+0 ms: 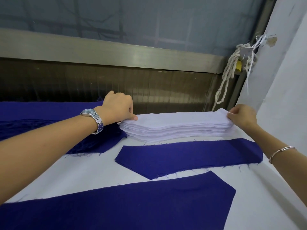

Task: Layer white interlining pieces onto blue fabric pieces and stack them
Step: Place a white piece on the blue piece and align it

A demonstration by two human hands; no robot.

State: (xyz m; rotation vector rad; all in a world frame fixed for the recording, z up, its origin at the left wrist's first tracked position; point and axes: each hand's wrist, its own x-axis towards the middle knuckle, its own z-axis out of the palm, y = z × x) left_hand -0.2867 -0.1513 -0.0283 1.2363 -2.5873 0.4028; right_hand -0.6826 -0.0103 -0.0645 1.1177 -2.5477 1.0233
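Note:
A thick stack of white interlining pieces (179,126) lies at the far side of the white table. My left hand (118,106), with a metal watch on the wrist, pinches the stack's top sheet at its left end. At the right end my right hand (241,115) pinches the same top sheet, lifting its corner slightly. Just in front of the stack a single blue fabric piece (189,155) lies flat. A second, larger blue piece (116,205) lies nearest to me.
A heap of blue fabric pieces (49,123) with frayed edges sits at the far left under my left forearm. A metal rail (116,53) and dark panel run behind the table. White rope (229,75) hangs at the back right beside a white wall (285,80).

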